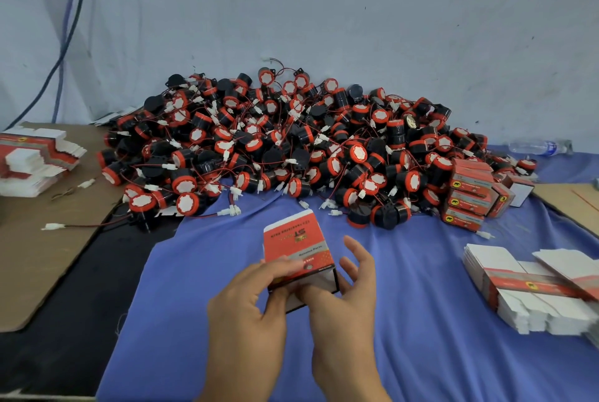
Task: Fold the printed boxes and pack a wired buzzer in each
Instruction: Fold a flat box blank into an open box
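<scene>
Both forearms rise from the bottom edge, wrists close together. The left hand (249, 301) grips the printed box (296, 246) from its left side, fingers curled across the red face. The right hand (343, 291) is spread wide, its fingers straight and fanned beside the box's right edge, its thumb on the white lower end. The box tilts between both hands, just in front of the buzzer heap (291, 148), over blue cloth (421, 320). It is glossy red card with a white top band. The heap holds round black plastic buzzers with red rims, white faces and thin wires ending in white plugs. Flat box blanks (531, 288) lie front-right of the heap. Folded boxes (468, 197) are stacked at its right edge.
</scene>
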A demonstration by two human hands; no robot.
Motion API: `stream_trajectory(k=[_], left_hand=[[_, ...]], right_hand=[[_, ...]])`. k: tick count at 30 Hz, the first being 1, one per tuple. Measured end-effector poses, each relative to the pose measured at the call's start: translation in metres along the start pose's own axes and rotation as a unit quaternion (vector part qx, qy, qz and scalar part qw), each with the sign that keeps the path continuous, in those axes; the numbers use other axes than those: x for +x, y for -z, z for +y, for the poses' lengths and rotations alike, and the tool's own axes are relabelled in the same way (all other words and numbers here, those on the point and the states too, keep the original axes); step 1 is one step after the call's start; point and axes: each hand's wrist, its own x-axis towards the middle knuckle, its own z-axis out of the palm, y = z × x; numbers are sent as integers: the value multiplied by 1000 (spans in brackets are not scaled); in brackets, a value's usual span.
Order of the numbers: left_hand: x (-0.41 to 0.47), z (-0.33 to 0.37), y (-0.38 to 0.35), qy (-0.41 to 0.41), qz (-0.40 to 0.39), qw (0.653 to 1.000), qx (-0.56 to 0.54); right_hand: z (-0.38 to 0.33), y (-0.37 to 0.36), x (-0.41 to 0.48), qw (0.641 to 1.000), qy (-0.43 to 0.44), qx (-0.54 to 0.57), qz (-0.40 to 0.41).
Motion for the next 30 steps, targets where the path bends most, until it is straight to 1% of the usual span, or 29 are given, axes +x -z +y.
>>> stream_trajectory(k=[5, 8, 11, 13, 16, 21, 24, 28, 30], left_hand=[[1, -4, 6, 21, -2, 1000, -14], [2, -4, 9, 33, -12, 999, -28], [1, -2, 11, 40, -8, 998, -39], [1, -5, 11, 54, 0, 997, -58], [1, -6, 12, 84, -10, 993, -88], [-4, 5, 9, 46, 16, 996, -70], [-6, 4, 7, 44, 18, 997, -57], [-4, -2, 10, 92, -15, 993, -73], [-2, -3, 11, 98, -39, 992, -73]], right_hand=[[-3, 9, 3, 997, -55, 51, -28], [-2, 10, 4, 995, -67, 56, -40], [-1, 10, 3, 993, -74, 45, -78], [-1, 11, 3, 991, -69, 38, -111], [-4, 13, 3, 986, -51, 38, -153], [-2, 12, 1, 988, -18, 31, -150], [0, 15, 2, 987, -19, 32, -155], [-3, 21, 7, 972, -60, 57, -221], [-4, 25, 9, 963, -75, 71, -250]])
